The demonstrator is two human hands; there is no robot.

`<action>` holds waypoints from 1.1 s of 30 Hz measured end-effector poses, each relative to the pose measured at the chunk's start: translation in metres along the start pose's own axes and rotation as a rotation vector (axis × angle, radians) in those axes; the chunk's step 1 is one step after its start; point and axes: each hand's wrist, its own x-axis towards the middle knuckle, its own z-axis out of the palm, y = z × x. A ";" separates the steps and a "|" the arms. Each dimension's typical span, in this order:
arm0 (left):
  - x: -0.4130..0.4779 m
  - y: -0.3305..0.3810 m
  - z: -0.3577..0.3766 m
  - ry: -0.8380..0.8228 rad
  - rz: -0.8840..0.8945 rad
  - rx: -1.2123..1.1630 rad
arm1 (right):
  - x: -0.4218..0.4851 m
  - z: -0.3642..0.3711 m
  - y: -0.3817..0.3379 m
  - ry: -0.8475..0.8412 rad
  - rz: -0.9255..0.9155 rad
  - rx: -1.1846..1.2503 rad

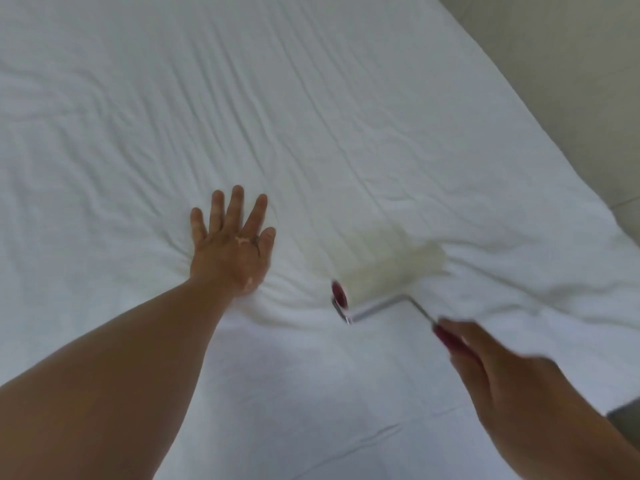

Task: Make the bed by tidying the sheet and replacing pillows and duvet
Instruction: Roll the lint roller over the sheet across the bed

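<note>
White sheet (311, 98) covers the bed (588, 282), wrinkled thru the middle; floor (571, 81) upper right. Your left hand (232, 247) lies flat on the sheet, fingers spread. Your right hand (502, 368) grips the red handle of a roller (391, 268), blurred, on the sheet nearby.

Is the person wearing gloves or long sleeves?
No gloves, and no sleeves in view: the left forearm and right forearm are bare. The left hand shows no watch or bracelet at the wrist. The right hand is blurred, so rings cannot be told.
</note>
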 end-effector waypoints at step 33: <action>-0.027 0.030 0.007 0.012 -0.070 0.036 | -0.037 0.095 0.092 -0.149 -0.065 0.095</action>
